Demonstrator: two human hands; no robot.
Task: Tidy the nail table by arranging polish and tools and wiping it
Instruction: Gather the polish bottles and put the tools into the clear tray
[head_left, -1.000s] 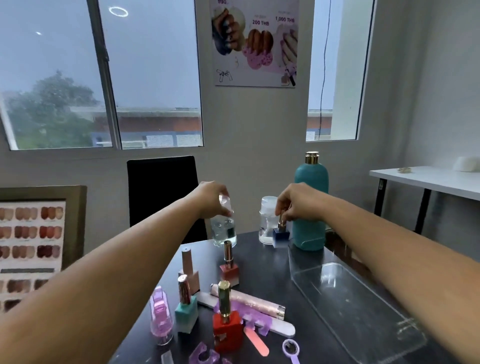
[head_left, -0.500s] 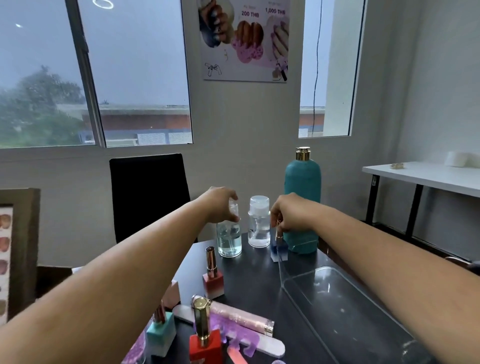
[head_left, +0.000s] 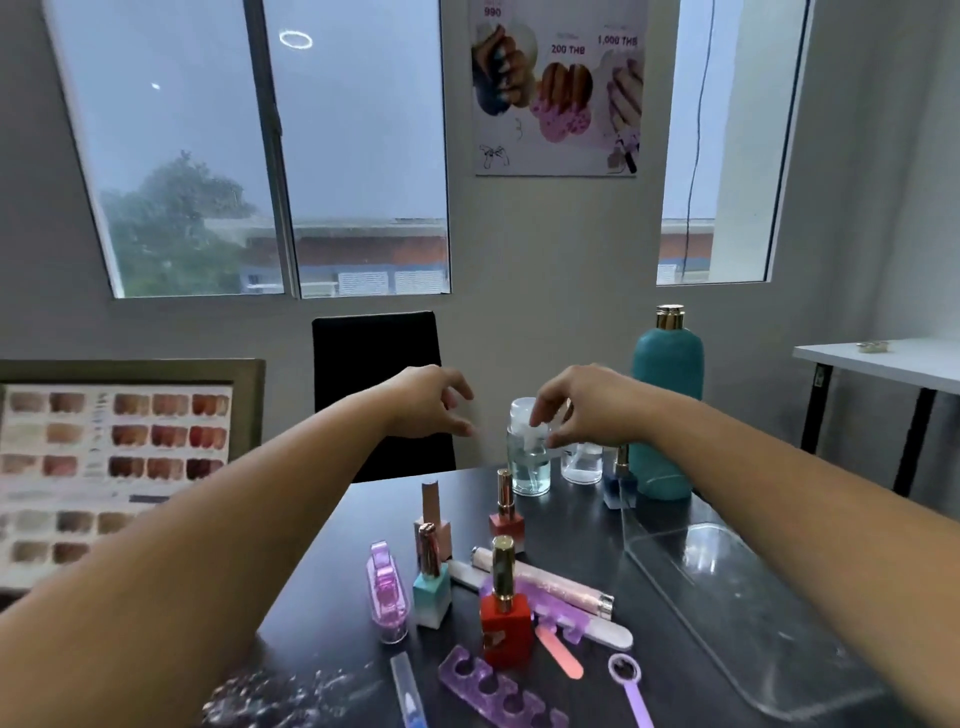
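My left hand (head_left: 431, 402) hovers over the far edge of the black table (head_left: 332, 597), fingers loosely curled and holding nothing. My right hand (head_left: 587, 408) pinches the white cap of a clear liquid bottle (head_left: 530, 467). Right of it stand a second clear bottle (head_left: 582, 465), a small blue polish (head_left: 621, 488) and a tall teal bottle (head_left: 667, 415). Nearer me stand a red polish (head_left: 506, 623), a teal polish (head_left: 431, 597), a coral polish (head_left: 506, 519) and a beige polish (head_left: 434, 519). A pink tube (head_left: 545, 582), a nail file (head_left: 608, 631) and purple toe separators (head_left: 498, 691) lie flat.
A clear plastic tray (head_left: 753, 613) lies at the right of the table. Pale dust or glitter (head_left: 291, 691) marks the near left corner. A nail colour chart (head_left: 114, 467) stands at left, a black chair (head_left: 379, 364) behind the table, a white side table (head_left: 883, 358) at far right.
My left hand has let go of the clear bottle and drawn off to the left. My right hand has left the blue polish and moved to the clear bottle's cap.
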